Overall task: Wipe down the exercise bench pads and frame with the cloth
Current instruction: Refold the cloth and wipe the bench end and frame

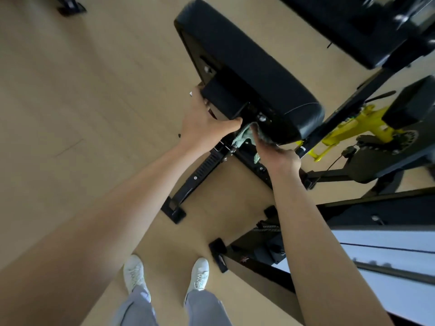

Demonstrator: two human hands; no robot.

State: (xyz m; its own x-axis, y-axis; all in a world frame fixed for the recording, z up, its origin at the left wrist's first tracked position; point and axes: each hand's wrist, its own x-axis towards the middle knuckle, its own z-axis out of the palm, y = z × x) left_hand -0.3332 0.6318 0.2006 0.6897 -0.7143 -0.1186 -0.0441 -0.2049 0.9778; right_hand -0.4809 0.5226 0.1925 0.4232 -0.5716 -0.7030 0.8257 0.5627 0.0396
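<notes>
The black bench pad (247,64) is tilted up, so its underside and mounting bracket (223,97) face me. My left hand (204,121) grips the bracket under the pad, thumb stretched toward the bolt. My right hand (275,154) holds a pale green cloth (244,137) and presses it against the pad's lower end, near the hinge. Part of the cloth hangs down below my fingers. The black frame (200,170) runs down to a foot on the floor.
A yellow and black machine (348,130) stands right of the bench. Another black pad (353,27) is at the top right. A black rack base and white panel (388,245) lie at the lower right. My white shoes (164,274) stand on light wooden floor (70,114).
</notes>
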